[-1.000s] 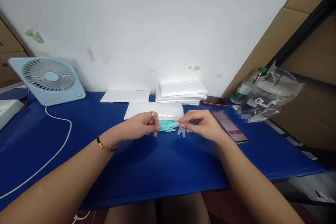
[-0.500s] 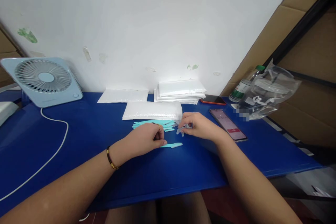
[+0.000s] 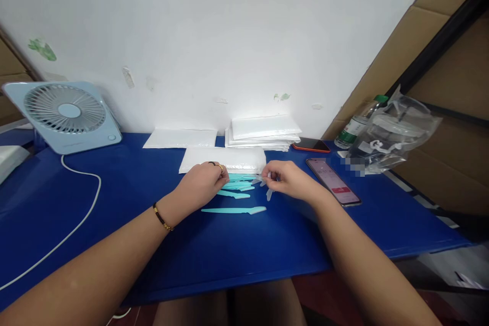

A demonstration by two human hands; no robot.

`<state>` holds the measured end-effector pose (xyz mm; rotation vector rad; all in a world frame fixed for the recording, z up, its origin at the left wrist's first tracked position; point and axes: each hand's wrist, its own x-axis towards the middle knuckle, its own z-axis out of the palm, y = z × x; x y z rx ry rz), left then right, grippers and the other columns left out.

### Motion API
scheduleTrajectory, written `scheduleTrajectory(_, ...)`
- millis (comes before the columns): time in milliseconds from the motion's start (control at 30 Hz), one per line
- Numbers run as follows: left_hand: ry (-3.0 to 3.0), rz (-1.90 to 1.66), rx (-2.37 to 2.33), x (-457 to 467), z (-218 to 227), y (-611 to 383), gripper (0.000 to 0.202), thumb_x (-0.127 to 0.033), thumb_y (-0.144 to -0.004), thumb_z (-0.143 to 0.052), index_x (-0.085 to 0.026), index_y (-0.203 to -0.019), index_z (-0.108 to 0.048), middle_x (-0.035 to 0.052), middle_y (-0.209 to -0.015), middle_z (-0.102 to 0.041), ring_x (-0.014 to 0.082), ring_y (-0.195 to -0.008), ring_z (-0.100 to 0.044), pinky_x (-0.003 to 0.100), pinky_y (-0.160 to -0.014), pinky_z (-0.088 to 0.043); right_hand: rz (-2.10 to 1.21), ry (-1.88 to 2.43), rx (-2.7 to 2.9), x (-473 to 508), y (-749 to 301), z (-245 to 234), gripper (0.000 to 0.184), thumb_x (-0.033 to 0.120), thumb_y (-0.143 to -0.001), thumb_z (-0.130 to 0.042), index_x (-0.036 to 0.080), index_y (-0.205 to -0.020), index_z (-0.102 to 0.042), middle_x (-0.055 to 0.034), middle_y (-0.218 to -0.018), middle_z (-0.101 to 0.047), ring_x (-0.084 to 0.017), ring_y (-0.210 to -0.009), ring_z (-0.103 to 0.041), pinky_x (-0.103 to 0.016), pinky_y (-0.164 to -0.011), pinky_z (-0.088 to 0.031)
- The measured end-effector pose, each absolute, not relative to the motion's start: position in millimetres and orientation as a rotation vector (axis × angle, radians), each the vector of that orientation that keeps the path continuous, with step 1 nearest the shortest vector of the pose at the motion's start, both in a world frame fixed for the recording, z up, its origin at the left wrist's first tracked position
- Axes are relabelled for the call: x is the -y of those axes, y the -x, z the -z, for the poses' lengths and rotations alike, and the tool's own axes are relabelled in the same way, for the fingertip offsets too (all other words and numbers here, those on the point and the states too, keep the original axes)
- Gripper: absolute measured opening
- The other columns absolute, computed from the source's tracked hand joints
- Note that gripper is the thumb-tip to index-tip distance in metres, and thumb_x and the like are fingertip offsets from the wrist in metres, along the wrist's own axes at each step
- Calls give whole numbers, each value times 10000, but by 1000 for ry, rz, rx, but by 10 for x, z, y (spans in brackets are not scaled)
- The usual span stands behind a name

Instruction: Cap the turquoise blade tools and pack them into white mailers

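Observation:
A small pile of turquoise eyebrow razors point(image 3: 240, 185) lies in the middle of the table. My left hand point(image 3: 206, 183) is over the pile's left end, thumb and fingers pinched together; what they hold, if anything, is hidden. Nearer to me, a single eyebrow razor point(image 3: 229, 210) lies apart, its blade end to the right. At the right end of the pile, my right hand point(image 3: 284, 178) is closed with its fingertips on small clear plastic caps point(image 3: 269, 193). Some caps stick out below and left of those fingers.
White padded envelopes point(image 3: 221, 160) lie behind the razors, more of them stacked point(image 3: 263, 132) by the wall. To the right are a lit phone point(image 3: 332, 181), a red-edged phone point(image 3: 311, 145), a bottle point(image 3: 351, 130) and a bagged cup point(image 3: 389, 137). A blue fan point(image 3: 69, 117) and its cable are left.
My left hand has let go of the single razor, which stays on the table, and moved up and left onto the pile. My right hand has shifted slightly among the clear caps.

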<state>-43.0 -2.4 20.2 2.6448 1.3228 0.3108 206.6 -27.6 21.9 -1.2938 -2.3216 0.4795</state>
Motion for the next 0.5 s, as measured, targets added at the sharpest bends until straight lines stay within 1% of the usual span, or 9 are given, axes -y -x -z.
scheduleTrajectory(67, -2608, -323, -1312, 25, -228, 438, 213, -261, -837, -410, -201, -782, -608, 24, -806, -632, 165, -734, -555, 273, -647, -394, -557, 1333, 2235, 281, -2096, -226, 99, 210, -782, -537, 163, -806, -621, 4, -669, -585, -90, -555, -502, -195, -527, -372)
scheduleTrajectory(167, -2576, -324, -1293, 27, -252, 441, 213, -273, -833, -418, -196, -800, -614, 29, -821, -631, 164, -740, -553, 273, -659, -398, -616, 1328, 2195, 282, -2104, -223, 138, 266, -799, -539, 158, -808, -624, 1, -647, -579, -91, -541, -493, -196, -508, -370)
scheduleTrajectory(400, -2530, -317, -1229, 68, -282, 399, 209, -271, -825, -434, -193, -818, -627, 35, -839, -635, 168, -763, -550, 273, -670, -400, -676, 1262, 2225, 303, -2011, -232, 196, 321, -828, -535, 156, -844, -638, -10, -660, -588, -97, -554, -519, -201, -517, -390)
scheduleTrajectory(500, -2507, -332, -1195, 102, -293, 376, 217, -289, -835, -436, -191, -822, -630, 35, -837, -637, 168, -768, -553, 269, -657, -395, -779, 1219, 2224, 329, -1966, -226, 218, 340, -846, -520, 154, -871, -633, -12, -671, -605, -96, -535, -543, -204, -515, -410)
